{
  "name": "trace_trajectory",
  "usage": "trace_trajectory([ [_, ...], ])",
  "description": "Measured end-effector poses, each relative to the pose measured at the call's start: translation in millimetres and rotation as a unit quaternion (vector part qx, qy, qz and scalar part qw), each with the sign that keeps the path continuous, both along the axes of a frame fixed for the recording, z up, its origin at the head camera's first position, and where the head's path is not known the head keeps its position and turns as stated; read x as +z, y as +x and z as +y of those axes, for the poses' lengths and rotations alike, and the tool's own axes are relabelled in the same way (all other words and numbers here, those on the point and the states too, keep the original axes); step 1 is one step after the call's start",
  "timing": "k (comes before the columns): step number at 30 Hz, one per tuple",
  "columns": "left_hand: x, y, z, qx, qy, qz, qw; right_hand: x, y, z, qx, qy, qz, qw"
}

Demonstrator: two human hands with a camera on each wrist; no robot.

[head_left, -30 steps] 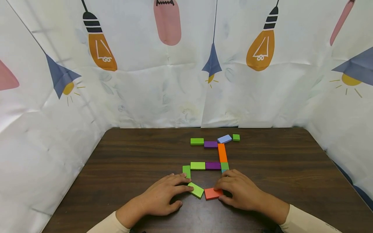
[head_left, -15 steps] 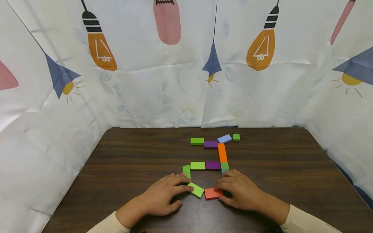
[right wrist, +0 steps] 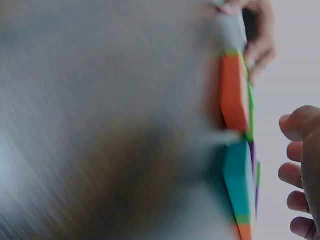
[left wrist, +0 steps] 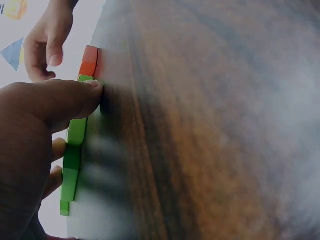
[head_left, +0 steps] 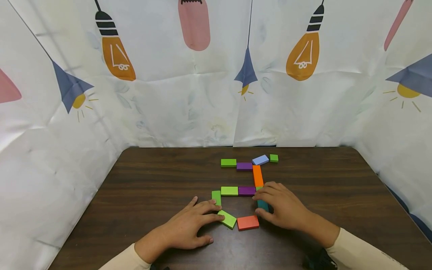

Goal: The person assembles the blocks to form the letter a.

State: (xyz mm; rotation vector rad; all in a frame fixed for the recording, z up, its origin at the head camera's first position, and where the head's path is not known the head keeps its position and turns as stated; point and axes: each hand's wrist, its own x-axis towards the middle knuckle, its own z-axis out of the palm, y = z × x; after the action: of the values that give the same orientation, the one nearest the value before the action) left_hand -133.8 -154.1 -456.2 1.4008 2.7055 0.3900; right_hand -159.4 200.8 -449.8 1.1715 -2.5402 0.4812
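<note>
My left hand lies over the left side of a loop of flat coloured blocks. Its extended fingertips rest on a slanted lime block and a green block. Above a teal block is my right hand, fingers spread and slightly bent. In the right wrist view those fingers are apart from the teal block and hold nothing. A red-orange block lies untouched between the lime and teal blocks. A small green block above the teal one is mostly hidden by the right fingers.
Behind the hands, a lime block and purple block lie end to end. An orange block leads back to another purple block, a green block, a light blue block and a small green block. A printed curtain hangs beyond.
My right hand has let go of the red-orange block and moved away from me to above the teal block. The left fingertips stay on the green blocks, with one finger now raised.
</note>
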Motion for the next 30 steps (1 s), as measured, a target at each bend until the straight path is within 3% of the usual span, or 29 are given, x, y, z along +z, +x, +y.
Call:
trace_trajectory([
  [7, 1.1, -0.7, 0.6, -0.001, 0.005, -0.003, 1.0, 14.6, -37.8, 25.3, -0.093, -0.003, -0.012, 0.9956],
  [15, -0.3, -1.6, 0.1, -0.002, 0.006, -0.01, 0.9999, 12.5, -86.5, 58.5, -0.159, 0.009, -0.056, 0.9856],
  [23, -1.6, -1.0, 1.0, -0.006, 0.007, -0.005, 0.9999, 3.4, -103.1, 68.1, -0.183, 0.047, -0.126, 0.9738],
  [30, -1.8, -0.3, -0.2, 0.0, 0.003, -0.007, 1.0, -3.3, -116.7, 69.5, -0.178, 0.096, -0.139, 0.9693],
])
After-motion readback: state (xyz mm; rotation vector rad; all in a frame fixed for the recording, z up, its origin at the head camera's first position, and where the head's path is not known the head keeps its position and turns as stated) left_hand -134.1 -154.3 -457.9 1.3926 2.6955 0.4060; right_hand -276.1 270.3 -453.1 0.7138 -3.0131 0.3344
